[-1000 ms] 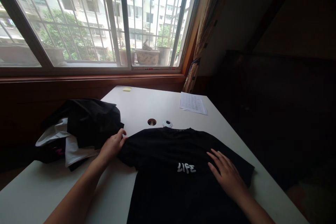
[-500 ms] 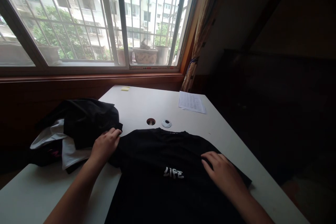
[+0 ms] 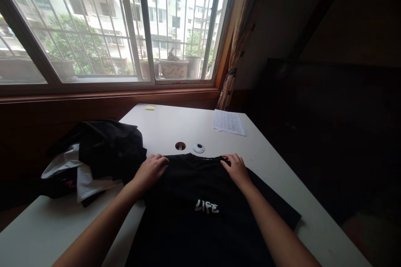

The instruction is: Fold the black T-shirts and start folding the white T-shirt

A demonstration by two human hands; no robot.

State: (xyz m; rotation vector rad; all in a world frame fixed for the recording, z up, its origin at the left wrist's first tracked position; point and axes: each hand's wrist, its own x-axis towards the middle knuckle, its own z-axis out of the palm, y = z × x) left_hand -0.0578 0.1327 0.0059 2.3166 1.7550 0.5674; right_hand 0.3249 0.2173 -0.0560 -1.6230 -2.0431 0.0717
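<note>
A black T-shirt (image 3: 184,183) lies spread on the white table, collar toward the window, with white "LIFE" lettering on its chest. My left hand (image 3: 152,171) is at the shoulder left of the collar, its fingers curled and closed on the cloth at the top edge. Just right of the collar, my right hand (image 3: 236,169) has its thumb and fingers bent over the shoulder edge, gripping the fabric there. The shirt's right sleeve reaches out flat past my right forearm. The lower part of the shirt runs out of view at the bottom.
A heap of black and white clothes (image 3: 109,146) sits at the left of the table (image 3: 175,123). Beyond the collar are a round cable hole (image 3: 180,146) and its loose cover (image 3: 199,147). Papers (image 3: 229,122) and a yellow sticky note (image 3: 150,107) lie farther back, below the barred window.
My left hand has moved right from the sleeve by the clothes heap to the shoulder. My right hand has moved up and left to beside the collar. The shirt stays in place.
</note>
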